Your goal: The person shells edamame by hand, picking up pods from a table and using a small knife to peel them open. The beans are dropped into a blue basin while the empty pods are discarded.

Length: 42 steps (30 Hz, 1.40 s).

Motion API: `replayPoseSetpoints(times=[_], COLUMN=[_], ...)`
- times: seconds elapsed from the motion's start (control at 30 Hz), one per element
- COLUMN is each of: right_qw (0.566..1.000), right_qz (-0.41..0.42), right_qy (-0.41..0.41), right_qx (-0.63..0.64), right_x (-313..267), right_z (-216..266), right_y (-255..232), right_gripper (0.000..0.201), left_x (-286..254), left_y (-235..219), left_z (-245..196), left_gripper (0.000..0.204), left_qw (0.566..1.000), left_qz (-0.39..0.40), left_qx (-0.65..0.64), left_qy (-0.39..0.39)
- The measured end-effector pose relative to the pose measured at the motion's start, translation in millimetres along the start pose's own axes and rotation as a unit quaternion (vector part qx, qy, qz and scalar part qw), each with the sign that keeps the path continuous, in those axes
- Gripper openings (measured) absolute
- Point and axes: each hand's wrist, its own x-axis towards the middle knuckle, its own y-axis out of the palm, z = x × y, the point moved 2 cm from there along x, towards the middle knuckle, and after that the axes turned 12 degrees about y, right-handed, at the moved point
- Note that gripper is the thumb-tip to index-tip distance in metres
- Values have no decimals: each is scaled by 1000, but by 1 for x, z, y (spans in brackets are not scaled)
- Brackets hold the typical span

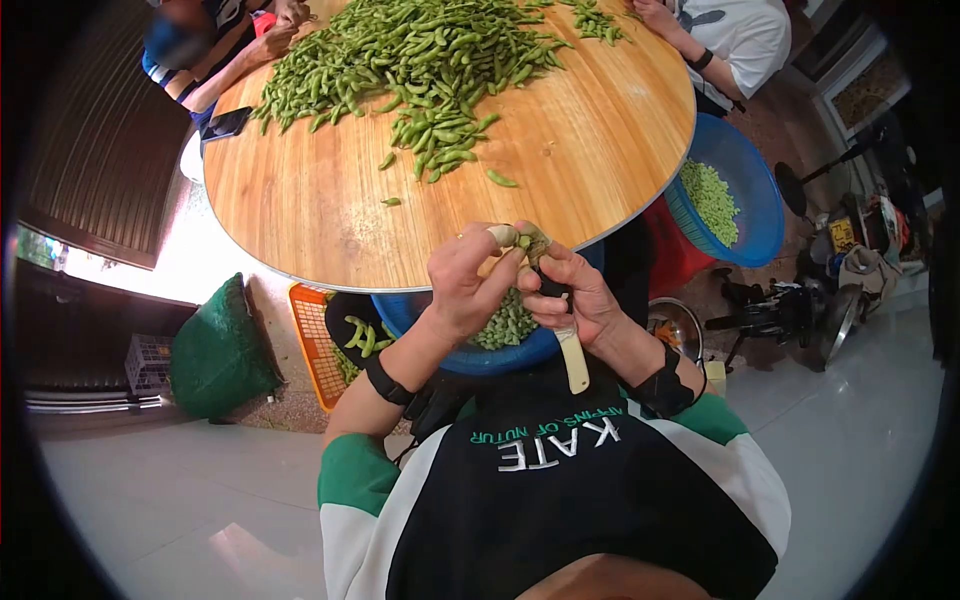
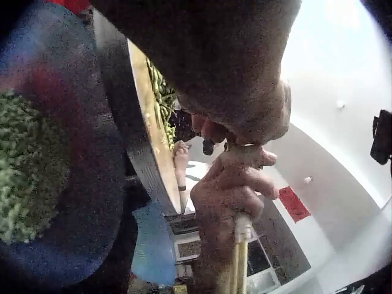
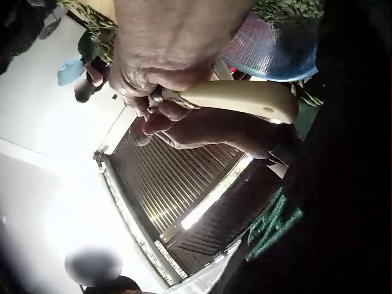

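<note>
Both hands meet at the near edge of the round wooden table (image 1: 320, 225), above a blue basin (image 1: 455, 362) of shelled green beans (image 1: 505, 325). My left hand (image 1: 468, 275) pinches a green bean pod (image 1: 524, 242), mostly covered by the fingers; one fingertip wears a pale cover. Close against it, my right hand (image 1: 590, 292) grips a small knife by its cream handle (image 1: 572, 362), which points down toward my chest. In the right wrist view the handle (image 3: 245, 101) sticks out from the curled fingers; the blade is hidden.
A large heap of green pods (image 1: 420, 50) covers the far table, with a few loose pods nearer. A phone (image 1: 227, 123) lies at the left edge. Two people work across the table. Right stands another blue basin (image 1: 760, 200) of beans; left, an orange crate (image 1: 312, 350) and green sack (image 1: 222, 350).
</note>
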Motion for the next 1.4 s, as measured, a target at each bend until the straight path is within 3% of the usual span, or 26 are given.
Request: replayPoseSetpoints(times=[0.07, 0.13, 0.2, 0.27, 0.33, 0.47, 0.53, 0.57, 0.63, 0.67, 0.73, 0.77, 0.8, 0.87, 0.9, 0.97, 1.03, 1.13, 1.27, 1.33, 1.4], right_qw=[1000, 996, 997, 998, 990, 995, 995, 995, 968, 968, 850, 808, 809, 574, 513, 490, 462, 470, 464, 468, 545], right_qz=[7, -40, -31, -19, -83, -63, -29, -29, -83, -84, -229, -269, -269, -276, -271, -251, -229, -194, -154, -142, -171], right_qy=[-8, -37, -31, -26, -39, -22, 4, 5, -33, -33, -103, -182, -181, -347, -371, -374, -376, -370, -338, -338, -251], right_qx=[-2, -66, -62, -60, -111, -75, -95, -95, -234, -234, -463, -492, -490, -689, -725, -746, -770, -777, -804, -804, -782], right_x=[1, 1, 2, 4, 1, 0, -1, -1, -1, -3, -4, -1, 0, 0, -1, 2, 4, 3, 5, 3, 1], right_z=[0, 0, 2, 2, 3, 9, 13, 16, 22, 21, 19, 14, 12, 19, 20, 20, 23, 18, 14, 11, 15], right_y=[4, 6, 4, 5, 6, 4, 0, -1, -3, 0, 10, 10, 7, 12, 21, 16, 16, 16, 7, 4, -2], right_gripper=[44, 45, 45, 45, 43, 41, 38, 38, 37, 37, 41, 38, 38, 29, 29, 31, 32, 34, 28, 25, 20], left_x=[0, -4, -5, -1, -1, -11, -13, -13, -13, -14, -18, -21, -22, -19, -22, -26, -19, -18, -25, -25, -25], left_y=[-2, -2, 0, 4, 6, 4, 3, 3, 4, 5, 5, 5, 4, 5, 5, 4, 2, -3, 0, -1, -3], left_z=[1, 8, 6, -2, -1, 19, 24, 23, 20, 20, 22, 21, 20, 23, 22, 17, 5, -4, -3, -9, -16], left_gripper=[16, 14, 12, 8, 5, 6, 10, 10, 12, 12, 13, 13, 14, 16, 18, 21, 24, 25, 25, 24, 25], left_qw=[996, 992, 985, 921, 916, 890, 794, 794, 758, 758, 834, 832, 845, 860, 875, 889, 980, 978, 976, 955, 955], left_qz=[3, -2, -6, -85, -91, -84, -56, -57, -63, -63, -10, -12, -12, -14, -15, -12, 21, 93, 115, 127, 122], left_qx=[-48, -78, -109, -295, -305, -320, -484, -484, -504, -505, -389, -389, -368, -348, -318, -286, -63, -18, 7, -48, -55], left_qy=[-71, -102, -135, -239, -243, -313, -364, -364, -408, -409, -391, -396, -388, -372, -365, -359, -186, -187, -187, -265, -264])
